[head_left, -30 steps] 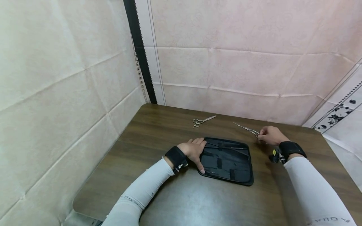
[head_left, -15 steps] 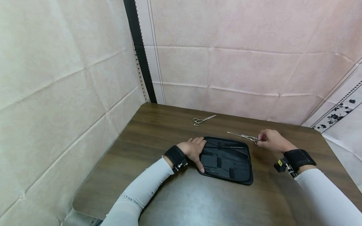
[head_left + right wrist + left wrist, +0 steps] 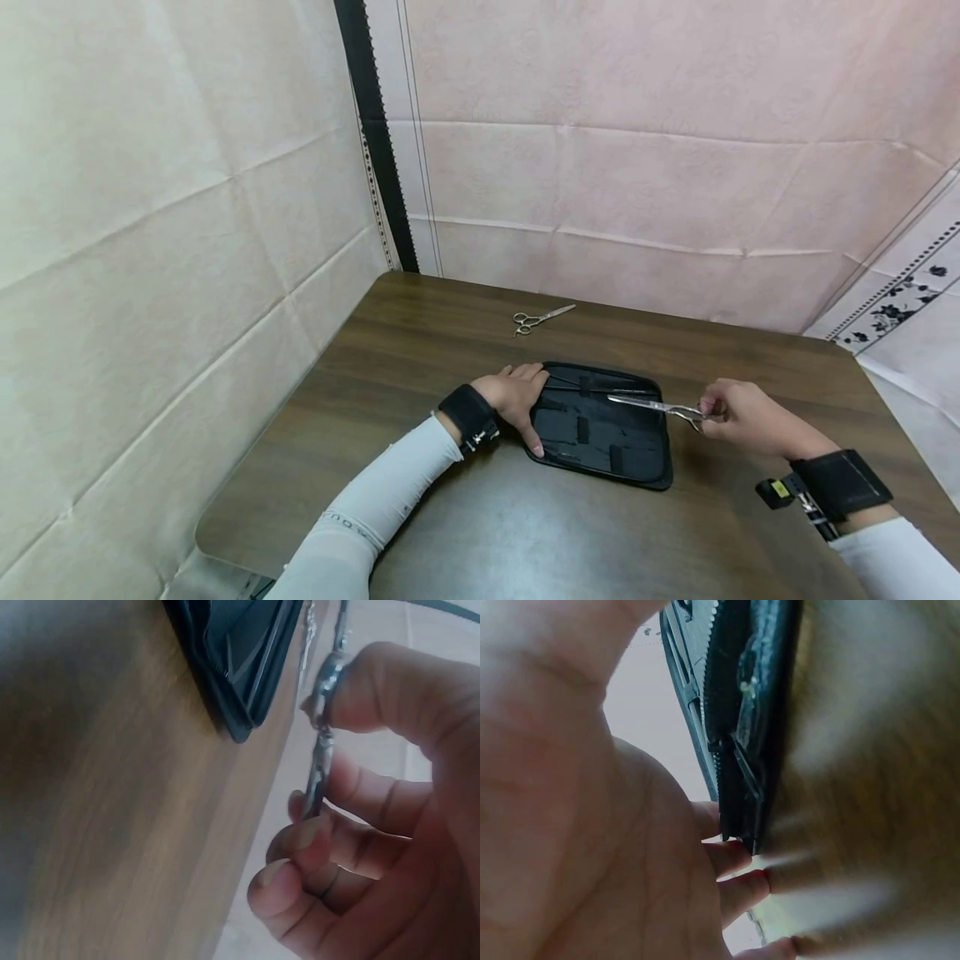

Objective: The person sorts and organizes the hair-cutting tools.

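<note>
A black zippered case (image 3: 597,477) lies open-faced on the table, with elastic loops and a few slim dark tools along its far side. My left hand (image 3: 516,402) rests at its left edge, thumb on the near corner and fingers stretched towards the far one. In the left wrist view its fingertips (image 3: 759,883) reach past the case's zipper (image 3: 709,682) to the tabletop. My right hand (image 3: 752,417) pinches silver scissors (image 3: 663,407) by the finger rings; the closed blades point left over the case's right part. Thumb and fingers press the handle (image 3: 321,761) in the right wrist view.
A second pair of silver scissors (image 3: 542,318) lies on the wooden table (image 3: 420,375) behind the case, near the back edge. Cloth-covered walls (image 3: 637,183) stand behind and to the left.
My right hand has brought the scissors nearer and to the right, from behind the case to over its right part, and the blades have swung round. The left hand stays at the case.
</note>
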Action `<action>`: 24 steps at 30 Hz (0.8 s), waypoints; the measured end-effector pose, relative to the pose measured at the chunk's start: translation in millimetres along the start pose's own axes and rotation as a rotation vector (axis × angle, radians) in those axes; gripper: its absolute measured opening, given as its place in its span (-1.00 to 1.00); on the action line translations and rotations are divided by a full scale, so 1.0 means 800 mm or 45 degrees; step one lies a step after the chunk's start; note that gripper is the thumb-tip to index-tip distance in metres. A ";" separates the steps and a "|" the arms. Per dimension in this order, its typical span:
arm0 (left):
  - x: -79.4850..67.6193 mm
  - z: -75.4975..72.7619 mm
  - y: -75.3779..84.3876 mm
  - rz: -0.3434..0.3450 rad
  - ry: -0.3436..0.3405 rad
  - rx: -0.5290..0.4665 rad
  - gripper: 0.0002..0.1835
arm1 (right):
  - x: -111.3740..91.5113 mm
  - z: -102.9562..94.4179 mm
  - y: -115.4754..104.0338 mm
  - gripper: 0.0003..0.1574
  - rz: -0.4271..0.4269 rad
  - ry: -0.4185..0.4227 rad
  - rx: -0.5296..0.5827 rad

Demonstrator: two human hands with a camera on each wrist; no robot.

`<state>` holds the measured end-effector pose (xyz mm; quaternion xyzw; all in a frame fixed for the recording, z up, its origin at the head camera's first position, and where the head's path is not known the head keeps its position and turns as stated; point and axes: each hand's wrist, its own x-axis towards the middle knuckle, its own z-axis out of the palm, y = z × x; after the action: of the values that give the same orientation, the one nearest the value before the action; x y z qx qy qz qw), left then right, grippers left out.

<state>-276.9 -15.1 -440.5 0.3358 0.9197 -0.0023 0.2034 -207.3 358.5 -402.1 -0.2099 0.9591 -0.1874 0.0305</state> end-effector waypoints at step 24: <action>-0.002 0.000 0.003 -0.012 0.014 0.013 0.51 | -0.084 0.017 -0.012 -0.74 -0.005 -0.053 -0.040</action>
<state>-274.4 -14.3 -440.0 0.3325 0.9224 -0.0062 0.1964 -140.4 373.4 -412.7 -0.2159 0.9607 -0.1682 0.0468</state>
